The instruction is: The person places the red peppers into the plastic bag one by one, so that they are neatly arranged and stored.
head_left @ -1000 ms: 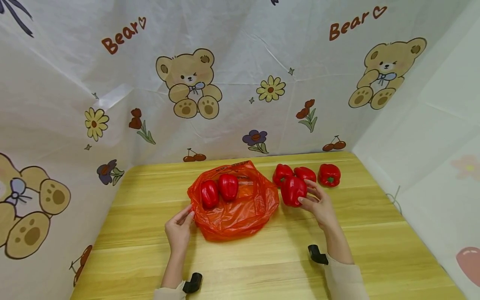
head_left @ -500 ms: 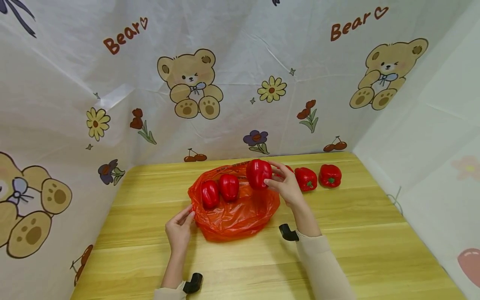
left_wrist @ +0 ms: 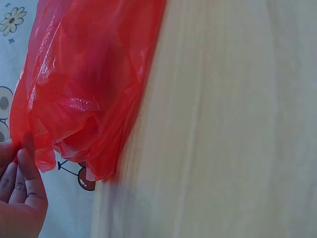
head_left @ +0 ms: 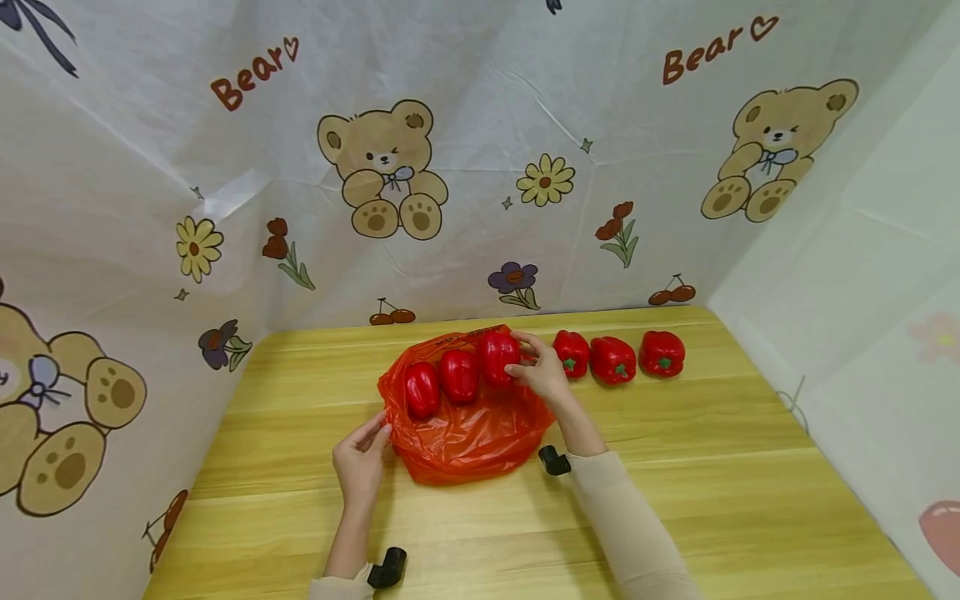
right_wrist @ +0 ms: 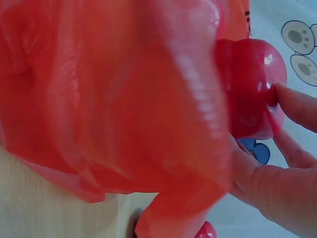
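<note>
A thin red plastic bag lies spread with its mouth open on the wooden table. My left hand pinches its left rim between thumb and fingers; the left wrist view shows the same fingers on the film. My right hand grips a shiny red bell pepper over the right part of the bag's opening. In the right wrist view the bell pepper shows beside the bag's wall, held between thumb and fingers. Two more bell peppers, one on the left and one in the middle, rest inside the bag.
Three red bell peppers stand in a row right of the bag: a near one, a middle one and a far one. Behind the wooden table hangs a white cloth printed with bears.
My right hand has carried the bell pepper leftward from beside the bag, over its rim, then lower next to the two inside. The left hand has stayed at the rim.
</note>
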Demonstrator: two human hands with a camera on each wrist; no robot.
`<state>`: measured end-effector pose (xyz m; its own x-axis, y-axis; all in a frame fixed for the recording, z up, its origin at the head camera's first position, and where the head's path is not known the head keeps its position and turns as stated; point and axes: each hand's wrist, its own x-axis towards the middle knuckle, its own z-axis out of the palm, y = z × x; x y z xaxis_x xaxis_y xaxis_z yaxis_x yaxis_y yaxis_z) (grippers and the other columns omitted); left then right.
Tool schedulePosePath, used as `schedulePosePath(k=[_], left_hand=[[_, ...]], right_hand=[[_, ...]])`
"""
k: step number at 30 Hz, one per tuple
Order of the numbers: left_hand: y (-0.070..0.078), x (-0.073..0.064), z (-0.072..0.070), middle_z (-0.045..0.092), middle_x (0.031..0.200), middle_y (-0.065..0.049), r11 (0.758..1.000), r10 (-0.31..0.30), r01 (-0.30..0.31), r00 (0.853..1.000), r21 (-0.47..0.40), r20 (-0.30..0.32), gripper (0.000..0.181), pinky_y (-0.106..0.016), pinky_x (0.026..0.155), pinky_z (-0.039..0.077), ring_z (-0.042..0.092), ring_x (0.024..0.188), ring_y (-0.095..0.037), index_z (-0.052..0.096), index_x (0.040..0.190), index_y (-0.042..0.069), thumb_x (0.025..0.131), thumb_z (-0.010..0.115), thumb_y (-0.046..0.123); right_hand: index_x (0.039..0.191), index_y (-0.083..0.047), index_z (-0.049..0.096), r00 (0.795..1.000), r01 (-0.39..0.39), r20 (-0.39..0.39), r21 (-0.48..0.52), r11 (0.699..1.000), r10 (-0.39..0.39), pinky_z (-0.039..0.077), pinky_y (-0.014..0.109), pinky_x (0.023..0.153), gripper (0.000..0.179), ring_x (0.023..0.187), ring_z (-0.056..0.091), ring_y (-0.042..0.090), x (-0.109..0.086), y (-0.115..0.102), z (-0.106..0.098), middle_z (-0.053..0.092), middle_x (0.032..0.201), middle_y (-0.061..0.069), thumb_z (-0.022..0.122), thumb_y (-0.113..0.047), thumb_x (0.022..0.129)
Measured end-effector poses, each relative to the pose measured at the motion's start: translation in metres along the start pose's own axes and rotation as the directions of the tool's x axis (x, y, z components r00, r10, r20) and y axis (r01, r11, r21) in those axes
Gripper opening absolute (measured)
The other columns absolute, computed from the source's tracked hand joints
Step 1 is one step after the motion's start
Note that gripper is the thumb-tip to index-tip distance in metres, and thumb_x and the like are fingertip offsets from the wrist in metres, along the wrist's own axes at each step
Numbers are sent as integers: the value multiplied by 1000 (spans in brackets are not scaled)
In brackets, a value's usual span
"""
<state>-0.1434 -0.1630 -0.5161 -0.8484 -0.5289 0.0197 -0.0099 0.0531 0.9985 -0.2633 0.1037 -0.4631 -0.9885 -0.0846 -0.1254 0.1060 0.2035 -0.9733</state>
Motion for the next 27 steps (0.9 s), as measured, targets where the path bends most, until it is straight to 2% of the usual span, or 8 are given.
schedulePosePath(k=[6,10,15,21,27], left_hand=[[1,-1,0,68,114,-26,1000,3,-3,1000,12,6,26,-14,70,58,63,79,12,71,113,-5,86,70,-3],[1,-1,0,68,115,-25,1000,-11,11,1000,15,12,26,-15,71,58,64,81,11,71,113,-4,87,70,-2],[2,-1,0,68,114,-25,1000,-12,12,1000,14,7,26,-14,71,58,67,84,4,71,113,-3,86,71,0],[2,0,0,68,114,-25,1000,-7,7,1000,10,6,26,-16,71,58,67,83,5,71,112,-4,86,71,-3],[2,0,-1,69,114,-24,1000,-21,21,1000,13,3,26,-20,72,60,71,89,-6,72,113,-3,87,70,-3]], right_hand=[[140,-14,54,998,17,-50,-107,994,-23,60,30,73,60,114,59,37,4,6,3,54,135,21,69,6,85],[139,-13,55,996,32,-77,-172,985,-45,60,40,83,58,117,59,38,6,10,6,56,134,22,70,4,85],[139,-12,54,995,25,-88,-242,970,-47,54,50,97,58,122,55,38,7,15,10,57,134,22,71,2,85],[138,-13,55,992,8,-114,-306,952,-44,51,53,99,57,123,53,39,9,22,15,58,133,21,71,0,85],[138,-14,55,986,51,-129,-352,935,-103,45,57,104,58,124,51,41,11,30,21,61,130,22,72,0,84]])
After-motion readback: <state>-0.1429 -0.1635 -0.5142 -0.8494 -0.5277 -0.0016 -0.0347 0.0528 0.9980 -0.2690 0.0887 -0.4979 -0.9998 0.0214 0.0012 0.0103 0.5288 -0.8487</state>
